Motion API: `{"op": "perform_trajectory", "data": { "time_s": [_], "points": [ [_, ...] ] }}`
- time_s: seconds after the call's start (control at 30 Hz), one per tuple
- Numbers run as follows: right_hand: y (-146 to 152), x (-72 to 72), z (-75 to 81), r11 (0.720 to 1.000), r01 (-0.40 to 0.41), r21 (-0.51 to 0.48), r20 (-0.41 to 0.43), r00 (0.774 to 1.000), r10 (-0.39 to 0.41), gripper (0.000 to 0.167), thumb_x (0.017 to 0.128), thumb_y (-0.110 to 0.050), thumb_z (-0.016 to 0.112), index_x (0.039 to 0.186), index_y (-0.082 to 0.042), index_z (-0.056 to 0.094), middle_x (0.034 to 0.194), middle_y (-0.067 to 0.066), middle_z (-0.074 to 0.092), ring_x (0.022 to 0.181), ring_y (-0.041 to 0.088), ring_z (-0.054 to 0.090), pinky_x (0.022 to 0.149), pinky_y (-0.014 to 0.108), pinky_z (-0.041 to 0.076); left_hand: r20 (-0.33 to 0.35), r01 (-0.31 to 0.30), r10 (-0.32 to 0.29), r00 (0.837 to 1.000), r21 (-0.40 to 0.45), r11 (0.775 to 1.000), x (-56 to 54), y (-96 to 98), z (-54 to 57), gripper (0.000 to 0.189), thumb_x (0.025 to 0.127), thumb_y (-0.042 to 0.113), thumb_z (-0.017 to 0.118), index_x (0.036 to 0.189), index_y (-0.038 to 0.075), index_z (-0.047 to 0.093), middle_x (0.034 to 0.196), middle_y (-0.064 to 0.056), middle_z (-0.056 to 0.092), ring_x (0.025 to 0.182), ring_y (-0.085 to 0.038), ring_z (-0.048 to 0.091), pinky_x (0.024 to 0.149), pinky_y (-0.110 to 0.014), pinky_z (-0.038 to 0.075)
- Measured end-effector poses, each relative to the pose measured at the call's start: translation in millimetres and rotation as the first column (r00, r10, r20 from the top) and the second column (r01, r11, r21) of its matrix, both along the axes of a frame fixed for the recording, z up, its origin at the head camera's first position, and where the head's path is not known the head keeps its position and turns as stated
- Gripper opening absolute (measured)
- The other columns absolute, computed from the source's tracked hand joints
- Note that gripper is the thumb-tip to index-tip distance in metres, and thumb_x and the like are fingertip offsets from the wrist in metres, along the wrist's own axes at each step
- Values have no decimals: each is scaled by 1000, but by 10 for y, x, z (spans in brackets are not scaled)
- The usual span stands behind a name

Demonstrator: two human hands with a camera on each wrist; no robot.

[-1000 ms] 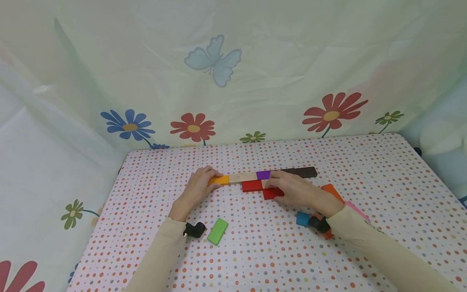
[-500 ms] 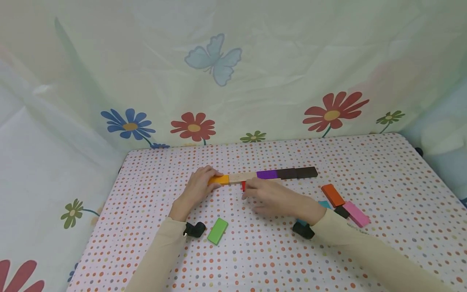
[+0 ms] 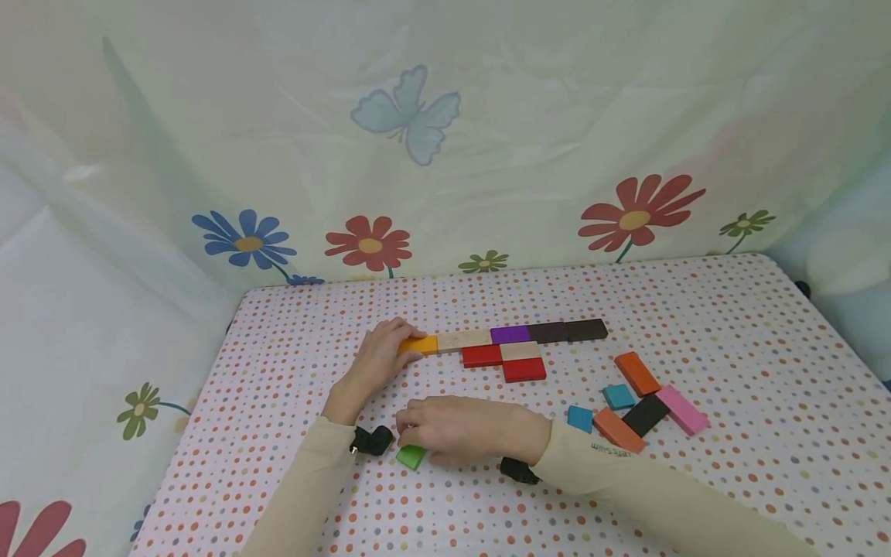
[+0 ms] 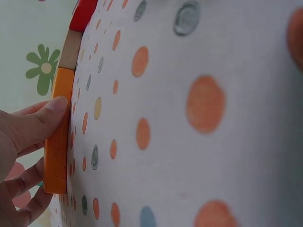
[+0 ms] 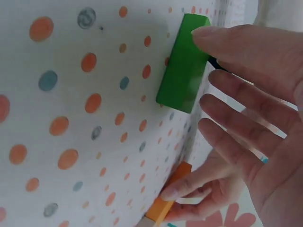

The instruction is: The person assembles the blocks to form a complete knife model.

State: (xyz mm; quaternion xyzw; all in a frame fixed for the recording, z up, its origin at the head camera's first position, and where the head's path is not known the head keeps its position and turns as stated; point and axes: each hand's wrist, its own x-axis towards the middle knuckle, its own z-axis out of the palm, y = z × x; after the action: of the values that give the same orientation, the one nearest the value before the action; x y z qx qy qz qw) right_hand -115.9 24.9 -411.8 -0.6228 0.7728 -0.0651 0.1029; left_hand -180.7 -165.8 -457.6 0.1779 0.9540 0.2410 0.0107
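Observation:
My left hand (image 3: 376, 360) grips a yellow-orange block (image 3: 423, 345) at the left end of a row; in the left wrist view its thumb lies on the block's (image 4: 57, 142) near face. To its right the row runs on with a plain wood block (image 3: 464, 340), a purple block (image 3: 510, 334) and two dark blocks (image 3: 587, 329). My right hand (image 3: 469, 429) is over a green block (image 3: 411, 458), partly covering it. In the right wrist view the thumb is at the green block (image 5: 182, 71), and the other fingers extend beside it, not curled round it.
Below the row lie a red block (image 3: 482, 356), a small plain wood block (image 3: 520, 351) and another red block (image 3: 524, 370). At the right are loose blocks: orange (image 3: 636, 374), pink (image 3: 683, 409), black (image 3: 646, 415), salmon (image 3: 619, 431) and two blue (image 3: 580, 418). A dotted cloth (image 3: 292, 317) covers the table.
My right hand has left the red block under the row and moved left and nearer to the green block. The left hand stays on the yellow-orange block.

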Motion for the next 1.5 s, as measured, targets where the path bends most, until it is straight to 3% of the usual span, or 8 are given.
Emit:
{"op": "perform_trajectory", "data": {
  "time_s": [0.17,0.4,0.73,0.9,1.23,1.5],
  "points": [
    [-44,29,-46,1000,-21,0,-34,999,21,32,96,-14,78,127,-13,74,130,0,65,114,9,59,103,17,45,-8,-5,5,1000,14,1000,18,-5,7,31,95,17,78,125,11,73,121,-7,66,124,-34,55,109,-64,39],
    [-97,2,-122,997,-50,-56,-89,995,45,22,101,-14,71,122,-15,76,113,-3,65,96,7,54,90,16,46,-12,-5,5,1000,23,1000,14,1,9,31,95,16,78,125,11,74,121,-7,66,124,-33,55,110,-64,39],
    [-150,-4,-139,999,-33,-9,-140,990,31,21,102,-18,69,122,-19,77,112,-5,64,99,8,55,91,19,47,-15,-1,1,1000,21,1000,25,15,17,29,97,18,76,125,12,74,120,-6,66,121,-32,56,104,-57,42],
    [-146,12,-138,1000,12,15,-113,993,-10,22,103,-19,69,123,-18,75,116,-5,64,102,8,55,94,20,46,-16,1,-1,1000,22,1000,21,28,22,28,97,18,76,125,12,74,120,-6,66,122,-32,56,107,-61,40],
    [6,30,-106,998,31,56,-67,997,-27,19,94,-17,79,112,-15,73,111,-4,64,93,5,52,85,16,46,-26,5,-5,1000,3,1000,7,21,25,29,96,19,77,124,12,74,120,-6,66,121,-33,57,103,-58,43],
    [248,-10,-102,991,121,66,67,990,-125,19,91,-16,82,107,-15,71,102,-7,60,88,4,48,78,16,46,-19,-4,4,1000,3,1000,1,13,7,29,97,19,76,124,12,74,121,-6,66,122,-33,57,106,-60,42]
  ]
}}
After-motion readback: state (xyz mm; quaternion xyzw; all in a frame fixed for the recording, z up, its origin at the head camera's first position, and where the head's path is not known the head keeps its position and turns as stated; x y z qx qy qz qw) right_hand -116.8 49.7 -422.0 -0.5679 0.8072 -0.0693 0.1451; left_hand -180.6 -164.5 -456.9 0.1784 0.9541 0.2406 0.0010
